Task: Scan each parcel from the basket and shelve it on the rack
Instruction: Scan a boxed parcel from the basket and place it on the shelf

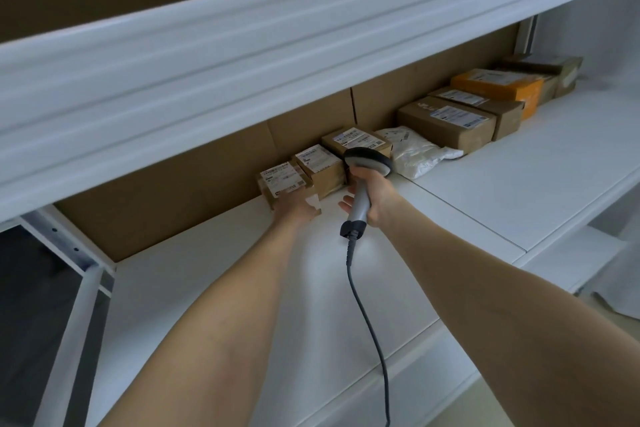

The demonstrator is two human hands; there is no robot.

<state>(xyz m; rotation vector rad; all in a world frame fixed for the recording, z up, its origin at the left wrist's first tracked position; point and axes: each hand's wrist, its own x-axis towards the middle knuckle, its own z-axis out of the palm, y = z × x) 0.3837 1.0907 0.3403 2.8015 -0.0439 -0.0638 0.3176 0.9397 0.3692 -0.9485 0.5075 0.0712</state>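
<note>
A small brown parcel (pixel 277 182) with a white label lies at the left end of a row on the white rack shelf (pixel 467 218). My left hand (pixel 294 206) rests against its near side with the fingers curled over the box. My right hand (pixel 372 196) grips the handle of a grey barcode scanner (pixel 367 163), whose head points at the row of parcels. The scanner's cable (pixel 363 305) trails down toward me between my forearms. The basket is out of view.
Further parcels line the shelf's back: two small brown boxes (pixel 323 166), a white poly bag (pixel 412 152), larger brown boxes (pixel 446 126) and an orange box (pixel 498 88). An upper shelf edge (pixel 277 52) overhangs. A brown cardboard backing (pixel 173 198) closes the rear.
</note>
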